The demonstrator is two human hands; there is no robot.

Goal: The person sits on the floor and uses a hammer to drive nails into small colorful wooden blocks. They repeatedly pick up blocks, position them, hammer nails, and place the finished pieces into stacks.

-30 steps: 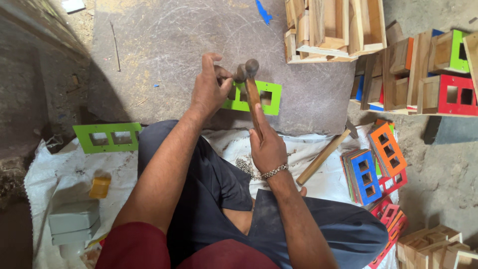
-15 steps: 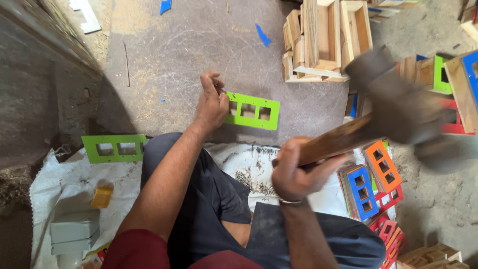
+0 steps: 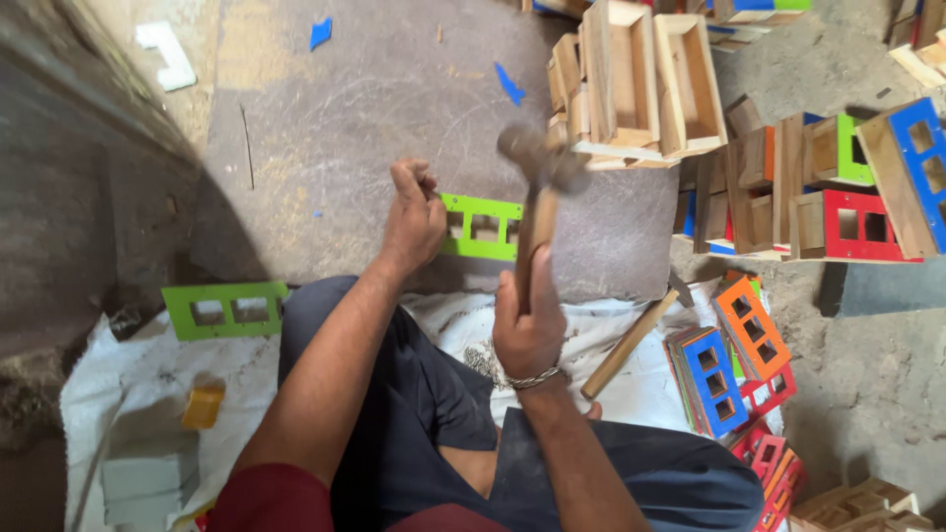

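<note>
While half a second ago the hammer [image 3: 540, 187] was swung up and blurred off to the right, it has now come down over the stone slab [image 3: 355, 108], its metal head just beside the upper right end of the green windowed panel [image 3: 481, 227] and its wooden handle upright. The right hand [image 3: 527, 325] has its fingers clamped round the lower handle, a chain bracelet [image 3: 532, 378] at the wrist. The left hand [image 3: 414, 217] stays at the panel's left end, fingers pinched together above it; what they pinch is too small to tell. A second green panel [image 3: 225, 309] lies well apart at the left on the white cloth [image 3: 128, 384]. Unpainted wooden boxes [image 3: 641, 79] are stacked beyond the slab, and orange and blue panels [image 3: 734, 360] lie at the right.
</note>
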